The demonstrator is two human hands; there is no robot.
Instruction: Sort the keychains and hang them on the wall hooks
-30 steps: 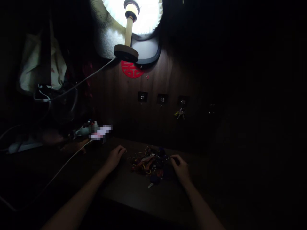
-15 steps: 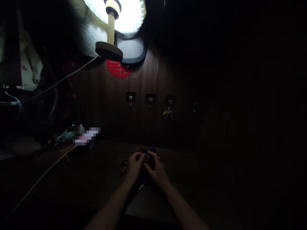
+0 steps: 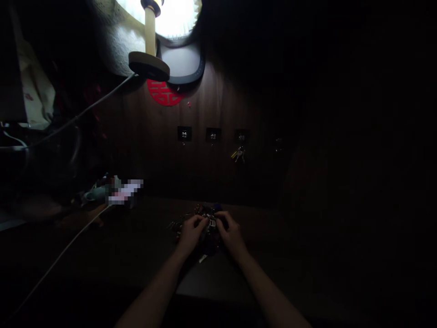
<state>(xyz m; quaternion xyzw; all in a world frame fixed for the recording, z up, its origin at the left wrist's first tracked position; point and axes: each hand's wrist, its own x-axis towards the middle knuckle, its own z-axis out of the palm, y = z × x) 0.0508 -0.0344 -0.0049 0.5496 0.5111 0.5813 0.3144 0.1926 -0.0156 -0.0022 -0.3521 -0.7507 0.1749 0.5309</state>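
Observation:
In dim light my left hand (image 3: 191, 231) is closed in a pinch at the left side of a pile of small dark and shiny items (image 3: 198, 208). My right hand (image 3: 232, 231) faces it from the right, fingers bent and thumb close to the index finger. Between the two sets of fingertips shows a small pale metallic piece (image 3: 212, 223). What each hand pinches is too dark to make out. Thin metal bits (image 3: 173, 224) stick out past the left hand. A small white tag-like piece (image 3: 203, 258) lies nearer to me, between my wrists.
A lit lamp (image 3: 150, 34) with a round base and white cable (image 3: 99, 105) is at the upper left. Keys (image 3: 239, 155) hang from one lock in the dark wooden front. A red paper cutout (image 3: 165, 93) is on it. A green object (image 3: 97, 193) lies on the left.
My right hand has shifted slightly right, and its thumb and index finger have come closer together. The pale metallic piece now shows between the hands. The camera view has shifted slightly.

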